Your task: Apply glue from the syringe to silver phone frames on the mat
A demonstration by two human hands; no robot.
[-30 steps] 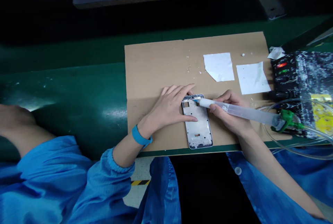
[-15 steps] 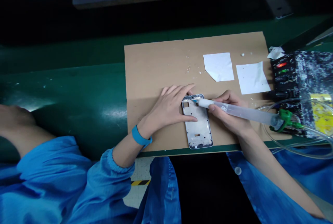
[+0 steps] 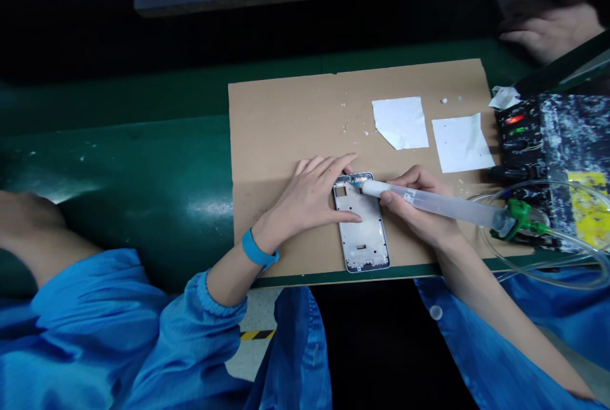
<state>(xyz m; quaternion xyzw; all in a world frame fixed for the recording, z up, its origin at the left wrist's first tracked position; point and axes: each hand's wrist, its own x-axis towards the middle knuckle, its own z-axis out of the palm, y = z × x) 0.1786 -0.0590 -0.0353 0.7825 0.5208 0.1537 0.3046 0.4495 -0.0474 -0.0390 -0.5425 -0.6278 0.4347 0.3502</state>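
Observation:
A silver phone frame lies flat on the cardboard sheet, its top end away from me. My left hand holds it from the left, with the thumb stretched over the plate and the fingers by its top left corner. Pinched between the thumb and fingers of my right hand is a translucent dispensing syringe. It slants down to the left, its blue needle tip at the top end of the frame. A green adapter caps its rear, with a clear air tube running off to the right.
Under the work lies a cardboard sheet on the green table. Two white paper pieces rest on it. At right stands a stained black control box. Co-workers' hands show at far left and upper right.
A co-worker's hand has come in at the upper right, by the phone frame lying there. My own hands, the syringe and the frame before me look almost unmoved.

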